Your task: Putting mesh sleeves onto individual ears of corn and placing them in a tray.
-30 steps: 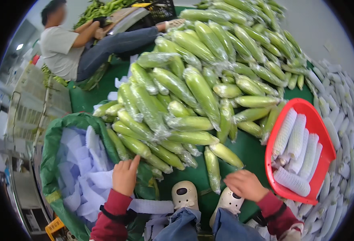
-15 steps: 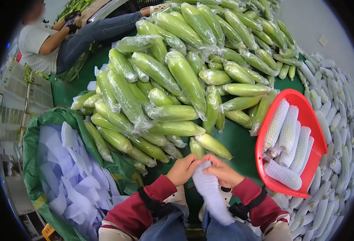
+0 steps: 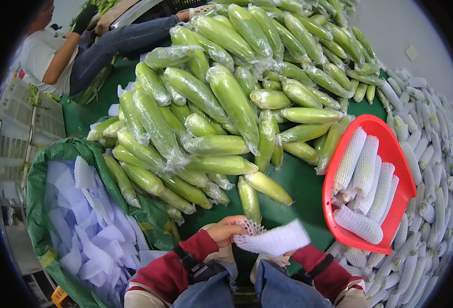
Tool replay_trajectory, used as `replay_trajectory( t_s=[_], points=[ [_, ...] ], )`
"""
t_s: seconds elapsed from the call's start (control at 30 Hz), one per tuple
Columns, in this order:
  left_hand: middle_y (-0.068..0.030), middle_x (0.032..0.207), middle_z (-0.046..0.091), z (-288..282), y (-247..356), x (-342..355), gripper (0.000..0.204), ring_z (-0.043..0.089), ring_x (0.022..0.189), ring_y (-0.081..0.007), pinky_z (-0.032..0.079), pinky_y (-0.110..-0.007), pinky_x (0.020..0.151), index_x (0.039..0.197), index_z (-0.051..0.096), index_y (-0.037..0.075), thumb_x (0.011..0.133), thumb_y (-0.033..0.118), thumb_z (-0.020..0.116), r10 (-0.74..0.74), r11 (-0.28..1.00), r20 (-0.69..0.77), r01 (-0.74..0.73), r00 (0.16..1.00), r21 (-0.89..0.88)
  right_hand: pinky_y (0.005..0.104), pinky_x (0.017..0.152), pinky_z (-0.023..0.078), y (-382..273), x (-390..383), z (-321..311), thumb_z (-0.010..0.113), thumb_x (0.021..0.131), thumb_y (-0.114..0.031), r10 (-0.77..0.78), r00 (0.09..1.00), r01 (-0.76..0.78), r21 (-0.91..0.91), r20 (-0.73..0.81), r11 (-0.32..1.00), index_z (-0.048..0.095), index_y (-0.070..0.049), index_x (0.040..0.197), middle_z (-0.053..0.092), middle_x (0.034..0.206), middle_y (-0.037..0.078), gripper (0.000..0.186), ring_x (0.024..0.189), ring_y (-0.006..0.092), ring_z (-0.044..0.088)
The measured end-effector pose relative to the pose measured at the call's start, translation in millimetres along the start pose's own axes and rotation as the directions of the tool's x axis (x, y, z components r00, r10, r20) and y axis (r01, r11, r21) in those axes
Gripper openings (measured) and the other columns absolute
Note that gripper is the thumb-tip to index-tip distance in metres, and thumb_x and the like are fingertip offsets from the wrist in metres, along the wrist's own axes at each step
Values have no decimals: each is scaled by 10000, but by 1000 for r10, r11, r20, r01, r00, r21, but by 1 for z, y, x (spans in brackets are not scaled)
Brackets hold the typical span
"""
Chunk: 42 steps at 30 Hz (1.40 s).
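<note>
A white foam net sleeve point(image 3: 275, 239) stretches between my hands, over my lap. My left hand point(image 3: 225, 232) is closed on its left end, where the mesh is spread open. My right hand point(image 3: 290, 253) is mostly hidden behind or inside the sleeve, so its fingers do not show. Just beyond my left hand lies a long pale-green vegetable in clear film point(image 3: 248, 199), part of a large heap point(image 3: 206, 141). A red plastic scoop-shaped tray point(image 3: 332, 215) to the right holds several vegetables in white net sleeves point(image 3: 364, 167).
At my left stands a green woven sack point(image 3: 37, 226) full of flat foam sleeves point(image 3: 90, 226). Many net-sleeved vegetables point(image 3: 432, 149) are piled along the right. Another person point(image 3: 46, 59) sits at the far left, legs stretched toward the heap. White crates point(image 3: 18, 128) stand at the left edge.
The sleeve, earlier pinched by both hands and hanging toward my lap, now lies sideways with its left end spread. My right hand has moved lower and behind it.
</note>
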<state>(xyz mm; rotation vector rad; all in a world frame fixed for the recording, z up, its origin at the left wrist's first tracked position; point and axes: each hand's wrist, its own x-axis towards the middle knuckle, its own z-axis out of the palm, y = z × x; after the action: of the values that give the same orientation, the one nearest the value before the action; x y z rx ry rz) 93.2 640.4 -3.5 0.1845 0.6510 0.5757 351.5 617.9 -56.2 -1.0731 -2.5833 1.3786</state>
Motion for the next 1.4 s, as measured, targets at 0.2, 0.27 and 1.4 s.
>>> replay_trajectory(
  t_s=[0.2,0.27,1.4],
  points=[
    [-233,960,630,-22,-30,24,439,636,897,-343,492,-390,776,1340,413,173,915,205,515,455,335,-219,62,863,940,301,1006,343,-9,48,20,493,911,-98,385,921,-210,746,-67,632,214,-96,1462,409,1372,197,618,1221,255,450],
    [-212,981,640,-15,-20,17,513,646,929,-301,490,-375,810,1421,319,186,940,241,489,355,326,-256,137,899,935,265,983,350,-16,51,19,450,949,-100,455,887,-260,902,82,344,202,-99,1467,386,1394,169,575,1248,213,423],
    [53,793,470,58,33,24,207,418,713,-23,386,-208,653,888,477,83,991,259,446,482,875,-361,-463,798,144,199,609,356,-87,82,-67,490,973,-195,586,571,337,816,-574,470,418,-74,937,441,794,-33,145,713,29,388]
  ],
)
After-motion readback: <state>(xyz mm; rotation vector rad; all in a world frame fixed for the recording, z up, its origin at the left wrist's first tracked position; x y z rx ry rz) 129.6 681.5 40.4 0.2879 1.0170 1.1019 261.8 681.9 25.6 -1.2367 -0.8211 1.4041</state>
